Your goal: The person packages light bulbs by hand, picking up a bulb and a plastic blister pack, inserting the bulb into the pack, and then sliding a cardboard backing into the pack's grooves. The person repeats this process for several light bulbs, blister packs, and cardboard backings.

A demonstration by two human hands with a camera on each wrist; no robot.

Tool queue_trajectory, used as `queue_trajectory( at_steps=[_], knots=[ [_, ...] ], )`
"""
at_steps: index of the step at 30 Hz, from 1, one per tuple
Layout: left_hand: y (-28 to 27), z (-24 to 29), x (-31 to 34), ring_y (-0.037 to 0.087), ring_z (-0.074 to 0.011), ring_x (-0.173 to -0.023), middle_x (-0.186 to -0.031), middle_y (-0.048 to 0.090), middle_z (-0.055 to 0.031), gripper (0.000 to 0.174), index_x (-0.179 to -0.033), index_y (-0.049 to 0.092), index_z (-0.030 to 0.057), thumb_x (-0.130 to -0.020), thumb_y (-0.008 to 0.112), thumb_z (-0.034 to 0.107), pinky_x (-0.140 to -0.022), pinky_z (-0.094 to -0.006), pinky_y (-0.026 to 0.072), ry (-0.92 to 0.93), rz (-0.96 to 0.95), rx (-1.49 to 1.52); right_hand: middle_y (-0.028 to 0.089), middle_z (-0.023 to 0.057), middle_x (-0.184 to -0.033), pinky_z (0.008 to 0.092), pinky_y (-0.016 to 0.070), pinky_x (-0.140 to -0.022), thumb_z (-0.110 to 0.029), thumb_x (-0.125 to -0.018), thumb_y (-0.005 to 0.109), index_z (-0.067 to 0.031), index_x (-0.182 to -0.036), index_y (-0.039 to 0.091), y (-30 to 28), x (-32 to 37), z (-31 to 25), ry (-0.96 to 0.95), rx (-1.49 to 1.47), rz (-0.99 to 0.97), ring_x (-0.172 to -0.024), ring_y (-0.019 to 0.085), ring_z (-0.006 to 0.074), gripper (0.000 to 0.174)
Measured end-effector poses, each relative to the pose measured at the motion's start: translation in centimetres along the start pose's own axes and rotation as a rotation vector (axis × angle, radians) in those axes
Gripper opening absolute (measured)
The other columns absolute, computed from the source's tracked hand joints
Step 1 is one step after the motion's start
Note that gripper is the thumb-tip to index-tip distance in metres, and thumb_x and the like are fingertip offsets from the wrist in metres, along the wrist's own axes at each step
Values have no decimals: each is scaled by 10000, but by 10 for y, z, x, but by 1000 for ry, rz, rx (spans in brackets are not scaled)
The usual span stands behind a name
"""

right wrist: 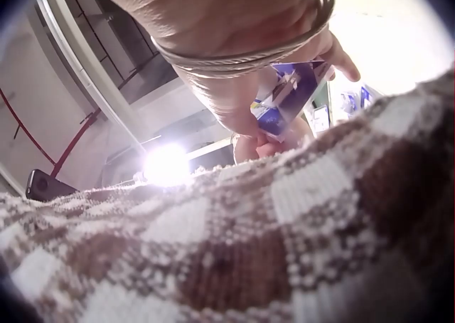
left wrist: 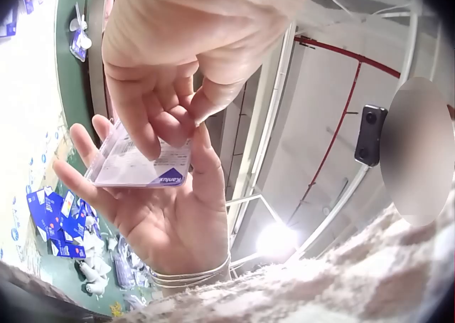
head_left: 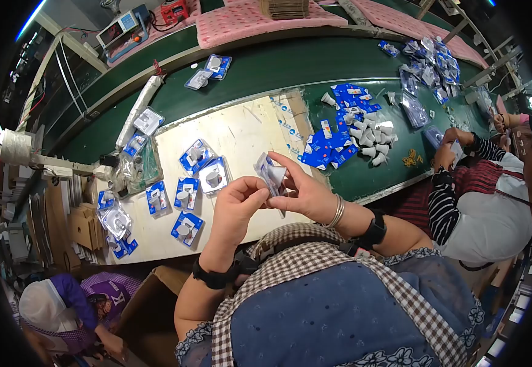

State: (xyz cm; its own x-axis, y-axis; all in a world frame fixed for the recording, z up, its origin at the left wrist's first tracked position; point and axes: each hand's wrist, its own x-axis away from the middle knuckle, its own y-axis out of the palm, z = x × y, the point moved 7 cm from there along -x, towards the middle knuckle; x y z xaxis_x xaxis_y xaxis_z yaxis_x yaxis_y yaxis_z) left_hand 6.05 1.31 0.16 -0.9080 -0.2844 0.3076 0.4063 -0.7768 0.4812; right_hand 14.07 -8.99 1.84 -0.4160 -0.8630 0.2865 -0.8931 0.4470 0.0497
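Note:
A clear blister pack with a blue and white card is held upright between both hands above the pale board. My right hand grips it from the right, thumb on the near side and fingers behind. My left hand has its fingers curled, with thumb and fingertips pinching the pack's near edge. In the left wrist view the printed back of the pack faces the left hand, its fingertips at the edge, while the right hand supports it from beyond.
Several finished-looking packs lie on the pale board. Blue cards and white cone-shaped pieces sit to the right on the green table. More packs are heaped at the back right. One person sits at right, another at lower left.

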Motion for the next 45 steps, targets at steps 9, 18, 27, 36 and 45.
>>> queue_trajectory(
  at_steps=[9, 18, 27, 36, 45],
  knots=[
    [-6, -9, -1, 587, -94, -725, -786, 613, -33, 54, -880, 593, -8, -854, 579, 37, -696, -241, 503, -37, -24, 25, 476, 155, -1229, 292, 498, -793, -229, -778, 719, -83, -1431, 209, 6, -1, -4, -43, 47, -15, -1022, 543, 200, 841],
    [-2, 20, 0, 610, -172, -871, -986, 586, -93, 384, -1174, 480, 9, -823, 635, 6, -769, -303, 526, 201, 1, -49, 478, 125, -1227, 357, 516, -791, -308, -837, 623, -103, -1414, 236, 7, -1, 25, 285, -291, -28, -1051, 535, 210, 725],
    [9, 1, 10, 560, -164, -947, -1018, 528, -73, 635, -1281, 373, 29, -751, 722, 34, -862, -295, 473, 184, -92, -322, 459, 108, -1198, 433, 556, -735, -379, -886, 509, -102, -1403, 223, 4, -3, 50, 312, -520, 34, -1023, 540, 222, 652],
    [-5, 6, 8, 540, -141, -718, -795, 517, -51, 412, -1139, 542, 66, -762, 565, -98, -655, -274, 467, 395, 137, -912, 406, 195, -1254, 446, 579, -705, -278, -828, 538, -61, -1430, 108, -9, 2, 51, 313, -436, 174, -1020, 558, 304, 772],
    [48, -38, -46, 552, -352, -992, -1156, 516, -195, 488, -1172, 553, 117, -714, 717, 74, -810, -402, 475, 507, -160, -1183, 429, 169, -1222, 478, 573, -659, -243, -805, 565, -120, -1446, 116, -65, 6, 83, 390, -471, 455, -1006, 556, 309, 793]
  ],
)
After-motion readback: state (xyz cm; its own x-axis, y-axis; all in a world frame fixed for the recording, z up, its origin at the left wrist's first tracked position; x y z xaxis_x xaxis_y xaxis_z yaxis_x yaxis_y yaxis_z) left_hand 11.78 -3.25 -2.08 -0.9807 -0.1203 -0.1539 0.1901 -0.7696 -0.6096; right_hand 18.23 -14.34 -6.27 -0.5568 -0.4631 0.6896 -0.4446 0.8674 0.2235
